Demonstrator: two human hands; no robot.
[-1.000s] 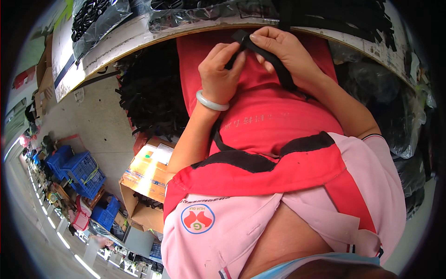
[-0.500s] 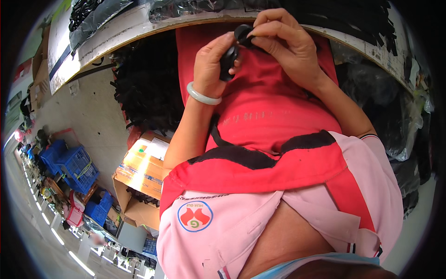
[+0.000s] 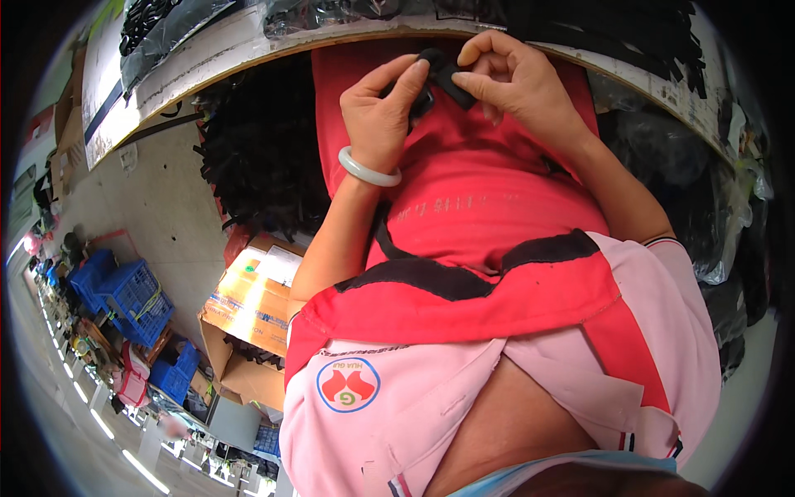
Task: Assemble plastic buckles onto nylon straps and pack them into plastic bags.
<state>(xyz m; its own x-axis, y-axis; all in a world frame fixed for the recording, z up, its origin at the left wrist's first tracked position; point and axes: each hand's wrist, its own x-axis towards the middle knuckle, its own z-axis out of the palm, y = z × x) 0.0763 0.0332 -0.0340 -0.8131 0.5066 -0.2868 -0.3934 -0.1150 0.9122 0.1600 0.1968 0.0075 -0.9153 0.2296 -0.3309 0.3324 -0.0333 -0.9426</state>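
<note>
Over the red apron (image 3: 489,166), both hands are raised close together near the table edge. My left hand (image 3: 377,116), with a pale bangle at its wrist, pinches the bent end of a black strap (image 3: 450,84) between thumb and fingers. A dark, shiny piece (image 3: 423,103) sits under those fingers; its kind is too hidden to tell. My right hand (image 3: 526,95) has thumb and forefinger closed at the strap's right side, the other fingers curled loosely. The strap slants down between the two hands.
The worktable (image 3: 224,73) curves across the top, bearing bagged black parts (image 3: 331,15) and a pile of black strips (image 3: 629,41). More black strips (image 3: 257,166) hang below at left. A cardboard box (image 3: 248,306) stands by my left elbow; blue crates (image 3: 137,302) lie farther left.
My left hand has turned and now pinches the strap's end higher up. My right hand has come down slightly, and the strap hangs more stretched out between the hands.
</note>
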